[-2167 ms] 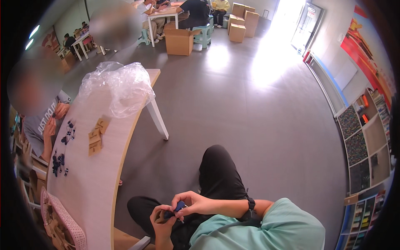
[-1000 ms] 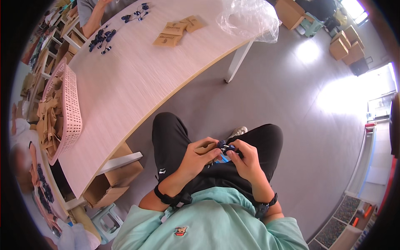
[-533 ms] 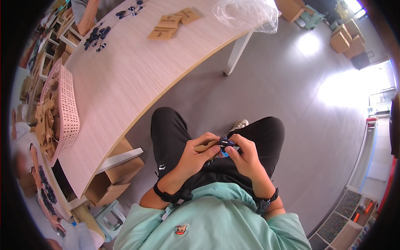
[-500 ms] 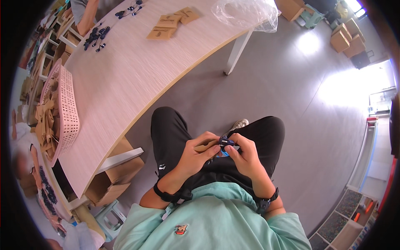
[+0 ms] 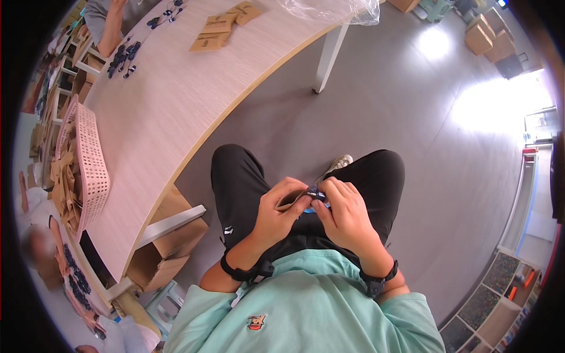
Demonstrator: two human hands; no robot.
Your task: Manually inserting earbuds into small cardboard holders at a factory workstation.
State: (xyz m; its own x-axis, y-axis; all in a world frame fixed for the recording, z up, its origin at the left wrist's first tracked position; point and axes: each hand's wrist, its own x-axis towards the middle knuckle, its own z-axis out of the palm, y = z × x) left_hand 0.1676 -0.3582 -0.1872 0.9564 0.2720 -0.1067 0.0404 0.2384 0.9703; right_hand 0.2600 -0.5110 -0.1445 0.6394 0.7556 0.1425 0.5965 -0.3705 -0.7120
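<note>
Above my lap, my left hand [image 5: 274, 215] is closed on a small brown paper envelope [image 5: 288, 202], whose mouth gapes a little. My right hand [image 5: 347, 216] pinches a small dark blue bundle of earphones [image 5: 315, 193] with pale marks on it. The bundle touches the envelope's right end, beside my left thumb. My fingers cover much of both things. A bit of bright blue shows just below them.
On the table [image 5: 176, 88] at my left lie several brown envelopes [image 5: 218, 25] and dark earphones [image 5: 123, 60]. A pink basket [image 5: 94, 159] full of brown envelopes stands at its edge. Clear plastic [image 5: 359, 12] hangs off the far end. Other people work at the left.
My right hand has turned inward and closed further over the earphones, drawing them against the envelope. The envelope's mouth shows wider. The whole view has shifted slightly.
</note>
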